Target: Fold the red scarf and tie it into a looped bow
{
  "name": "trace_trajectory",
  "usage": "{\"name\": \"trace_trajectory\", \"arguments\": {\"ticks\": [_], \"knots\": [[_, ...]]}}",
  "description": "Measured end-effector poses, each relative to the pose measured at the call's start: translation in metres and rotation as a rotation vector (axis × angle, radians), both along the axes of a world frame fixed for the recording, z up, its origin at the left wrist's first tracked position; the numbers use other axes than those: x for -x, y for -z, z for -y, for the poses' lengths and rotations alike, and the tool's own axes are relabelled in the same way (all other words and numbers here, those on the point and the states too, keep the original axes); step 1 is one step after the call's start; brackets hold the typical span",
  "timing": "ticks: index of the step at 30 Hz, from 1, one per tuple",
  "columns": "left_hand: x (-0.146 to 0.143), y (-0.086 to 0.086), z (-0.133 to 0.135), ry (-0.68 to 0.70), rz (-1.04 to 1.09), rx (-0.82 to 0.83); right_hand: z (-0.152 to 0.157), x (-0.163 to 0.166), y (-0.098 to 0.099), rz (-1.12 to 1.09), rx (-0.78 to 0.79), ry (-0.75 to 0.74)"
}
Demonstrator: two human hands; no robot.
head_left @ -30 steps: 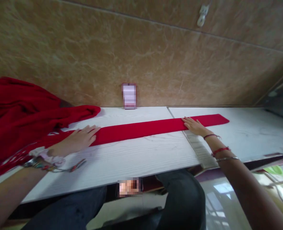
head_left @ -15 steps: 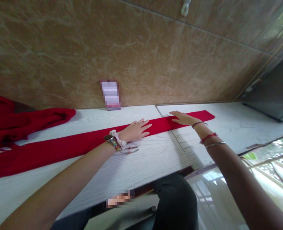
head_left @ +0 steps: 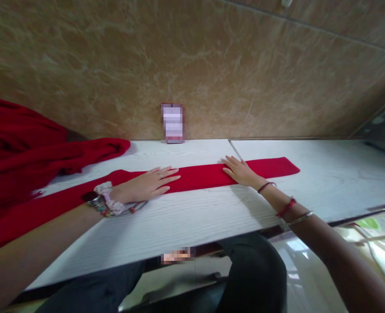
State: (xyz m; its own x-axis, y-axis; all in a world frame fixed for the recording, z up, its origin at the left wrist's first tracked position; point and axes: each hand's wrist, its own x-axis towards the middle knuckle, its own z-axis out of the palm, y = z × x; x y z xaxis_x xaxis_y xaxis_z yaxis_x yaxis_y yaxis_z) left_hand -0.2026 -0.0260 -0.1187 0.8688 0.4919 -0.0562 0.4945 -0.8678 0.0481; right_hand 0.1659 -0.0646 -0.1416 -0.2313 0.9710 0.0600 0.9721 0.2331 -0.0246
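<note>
A long red scarf (head_left: 202, 179) lies as a narrow flat strip along the white wood-grain table (head_left: 192, 226). Its straight end is at the right, while the left part runs to a bunched red heap (head_left: 19, 143) at the far left. My left hand (head_left: 147, 183) rests flat on the strip, fingers stretched out to the right. Farther right, my right hand (head_left: 241, 171) also lies on the strip with its fingers spread. Bracelets circle both wrists, and a watch is on the left one. Neither hand grips the fabric.
A phone-like object (head_left: 173, 124), blurred out, leans against the brown marbled wall (head_left: 212, 65) behind the table. A dark grey box-like object (head_left: 383, 126) stands at the far right. My legs in dark trousers (head_left: 257, 269) are under the table's front edge.
My left hand has slid left along the red strip. My right hand has also shifted left, away from the strip's end. The view has turned slightly left.
</note>
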Motion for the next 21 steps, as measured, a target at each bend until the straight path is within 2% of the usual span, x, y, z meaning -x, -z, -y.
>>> {"name": "trace_trajectory", "arguments": {"ticks": [2, 4, 6, 8, 11, 13, 17, 21], "knots": [[0.014, -0.007, 0.003, -0.037, -0.019, 0.002, 0.001, 0.023, -0.003, 0.005, 0.003, -0.009], [0.013, -0.015, 0.006, -0.088, -0.047, -0.039, -0.003, 0.04, -0.005, -0.003, 0.015, -0.016], [-0.001, -0.022, 0.009, -0.141, -0.045, -0.121, -0.009, 0.048, -0.008, -0.018, 0.044, -0.022], [-0.025, -0.023, 0.013, -0.158, 0.021, -0.203, -0.014, 0.043, -0.013, -0.026, 0.086, -0.036], [-0.058, -0.013, 0.016, -0.09, 0.063, -0.168, -0.02, 0.009, -0.026, 0.005, 0.131, -0.083], [-0.069, -0.003, 0.016, -0.038, 0.062, -0.123, -0.022, -0.023, -0.038, 0.051, 0.155, -0.088], [-0.068, 0.012, 0.013, -0.013, 0.097, -0.116, -0.025, -0.077, -0.061, 0.115, 0.258, -0.001], [-0.065, 0.014, 0.012, -0.018, 0.1, -0.133, -0.033, -0.097, -0.071, 0.136, 0.41, 0.078]]}}
